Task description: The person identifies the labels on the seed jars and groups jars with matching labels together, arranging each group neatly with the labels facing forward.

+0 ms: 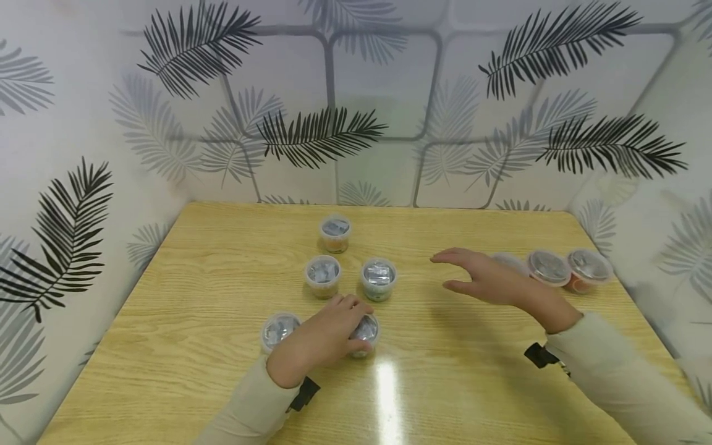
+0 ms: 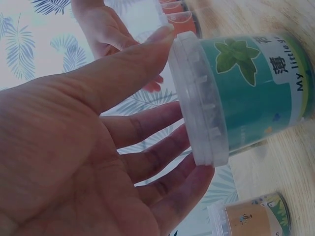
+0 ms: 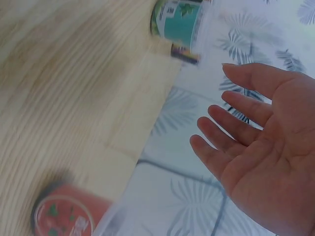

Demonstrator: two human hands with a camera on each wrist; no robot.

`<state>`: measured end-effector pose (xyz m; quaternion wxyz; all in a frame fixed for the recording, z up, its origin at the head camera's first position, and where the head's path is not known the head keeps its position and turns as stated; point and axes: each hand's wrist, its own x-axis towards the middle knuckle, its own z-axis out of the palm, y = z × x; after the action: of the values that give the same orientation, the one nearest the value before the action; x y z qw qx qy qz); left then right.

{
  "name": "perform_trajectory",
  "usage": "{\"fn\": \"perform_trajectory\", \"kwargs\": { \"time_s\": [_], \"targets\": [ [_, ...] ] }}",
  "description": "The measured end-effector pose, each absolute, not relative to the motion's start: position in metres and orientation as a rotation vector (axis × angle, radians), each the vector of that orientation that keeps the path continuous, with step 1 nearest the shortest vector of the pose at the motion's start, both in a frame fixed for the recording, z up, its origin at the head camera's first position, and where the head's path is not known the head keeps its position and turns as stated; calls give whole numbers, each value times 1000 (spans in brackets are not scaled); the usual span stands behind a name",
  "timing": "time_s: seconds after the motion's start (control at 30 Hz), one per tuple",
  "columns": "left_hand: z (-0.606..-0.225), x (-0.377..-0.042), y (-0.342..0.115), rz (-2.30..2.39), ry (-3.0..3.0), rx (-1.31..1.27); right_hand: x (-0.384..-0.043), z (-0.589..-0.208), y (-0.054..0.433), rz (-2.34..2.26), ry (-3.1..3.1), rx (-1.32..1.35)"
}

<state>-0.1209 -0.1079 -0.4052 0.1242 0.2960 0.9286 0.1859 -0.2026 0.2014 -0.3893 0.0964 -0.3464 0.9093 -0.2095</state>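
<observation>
Thumb and fingertips of my left hand [image 1: 322, 330] grip the lid rim of a plastic tub [image 1: 364, 330] from above. In the left wrist view that tub [image 2: 241, 93] has a clear lid and a teal label with a mint leaf; its base is at the wood tabletop. My right hand [image 1: 489, 279] hovers over the table with its fingers spread, holding nothing. Just beyond it stands a row of lidded tubs [image 1: 547, 267], one partly hidden behind the hand. The right wrist view has a red-labelled tub [image 3: 71, 211] below the open right palm [image 3: 275, 142].
Several more lidded tubs stand around the left hand: one at the back [image 1: 335, 235], two in the middle, a left one [image 1: 322, 276] and a right one [image 1: 379, 279], and one beside the left wrist [image 1: 280, 330]. Leaf-patterned walls [image 1: 378, 167] border the wooden table [image 1: 211, 272].
</observation>
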Motion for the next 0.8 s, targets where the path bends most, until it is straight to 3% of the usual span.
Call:
{"fn": "perform_trajectory", "kwargs": {
  "time_s": [0.8],
  "targets": [
    [-406, -122, -111, 564, 2700, 873, -214, -406, 112, -584, 2683, -1159]
  ]
}}
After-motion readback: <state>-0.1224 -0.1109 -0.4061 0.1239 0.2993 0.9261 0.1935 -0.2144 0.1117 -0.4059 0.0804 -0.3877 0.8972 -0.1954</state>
